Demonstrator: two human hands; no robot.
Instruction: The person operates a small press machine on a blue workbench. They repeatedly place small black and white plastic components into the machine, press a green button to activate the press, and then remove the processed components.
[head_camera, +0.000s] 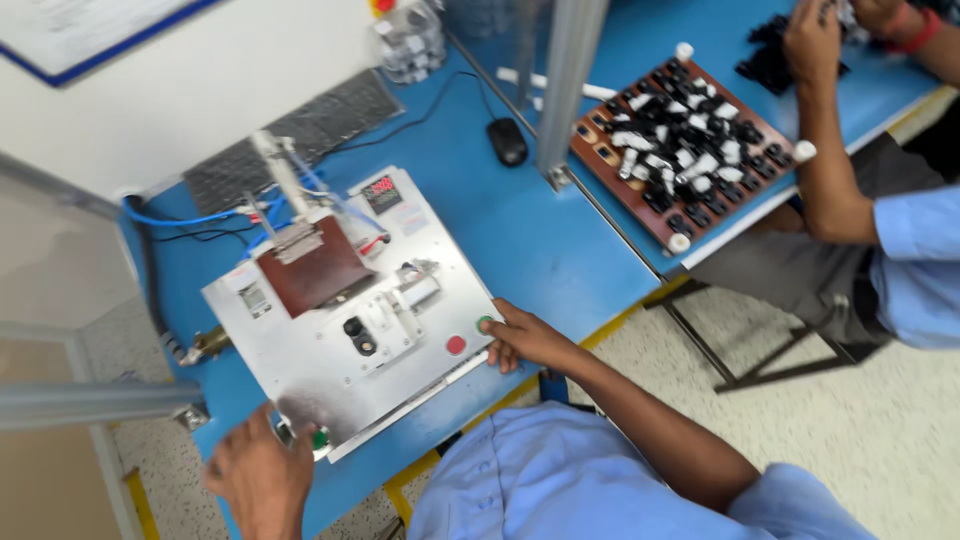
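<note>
Blue bench top (560, 250) over a speckled pale floor, white wall panel at the upper left, metal post (567, 80) rising mid-bench. Beyond the post, a brown tray (600, 150) of small black and white parts, with a co-worker's hand (815, 40) busy above it. Computer mouse (508, 141) lying on bare blue between post and machine.

Silver test fixture (340, 350) sitting near the bench's front edge, skewed, long axis running from lower left to upper right, brown block (315, 268) on top, red button (456, 345) near its right corner. Open blue surface to the right of it.

Left hand (260, 480) at the fixture's near-left corner, fingers spread on a green button (320, 438). Right hand (525, 338) at the right corner, fingers loosely curled, a fingertip apparently pressing a second green button (483, 324); motion blur, so contact uncertain.
</note>
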